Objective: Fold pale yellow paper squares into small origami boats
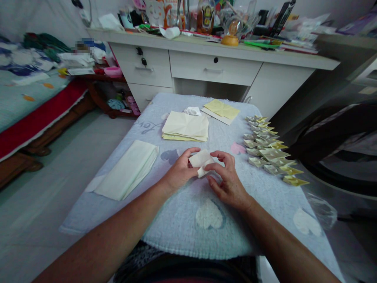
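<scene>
Head view: the left hand [184, 168] and right hand [228, 180] hold a small folded paper [200, 158] between them, over the heart-patterned cloth [179, 214]. Steadying it with the left (lightly, since paper wrinkles) while the right aligns its edges should keep creases crisp.

Left hand [182, 169] and right hand [226, 181] covered parts of the folded paper [200, 158]; finer creases were too small to make out. Left forearm [100, 232] and right forearm [279, 232] got cropped by the bottom edge. Bed [29, 94] was cut off at left. Pixelated patch [84, 47] obscured something beside it. Bottle label [207, 14] text unreadable. Overlap in the row of folded pieces [272, 152] hid some outlines.
</scene>
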Demonstrator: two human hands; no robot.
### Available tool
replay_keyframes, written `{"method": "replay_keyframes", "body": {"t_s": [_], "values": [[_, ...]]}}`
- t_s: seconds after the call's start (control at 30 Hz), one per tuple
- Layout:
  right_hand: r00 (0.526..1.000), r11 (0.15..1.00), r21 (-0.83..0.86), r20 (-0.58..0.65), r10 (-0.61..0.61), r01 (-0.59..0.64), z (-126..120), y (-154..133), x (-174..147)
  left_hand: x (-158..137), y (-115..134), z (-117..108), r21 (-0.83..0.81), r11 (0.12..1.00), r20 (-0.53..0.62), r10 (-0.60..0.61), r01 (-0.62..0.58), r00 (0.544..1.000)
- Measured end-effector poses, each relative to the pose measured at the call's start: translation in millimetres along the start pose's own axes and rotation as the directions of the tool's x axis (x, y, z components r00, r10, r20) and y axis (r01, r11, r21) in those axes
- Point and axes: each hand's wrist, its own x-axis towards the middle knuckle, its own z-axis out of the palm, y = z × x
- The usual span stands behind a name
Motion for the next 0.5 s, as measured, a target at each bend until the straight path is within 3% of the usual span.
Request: {"method": "replay_keyframes", "body": {"t_s": [0.23,0.5], "values": [[1.000,1.000,-0.006,0.018,-0.026,0.026,2.3,4.5,0.9,-4.3,8.4,0.7,-0.061,0.996,0.009,-0.067,0.067,0.998],[0.998,0.998,-0.009,-0.024,-0.065,0.064,4.1,9.9,1.2,-5.7,8.0,-3.9,0.086,0.995,0.064,-0.051,0.045,0.997]]}}
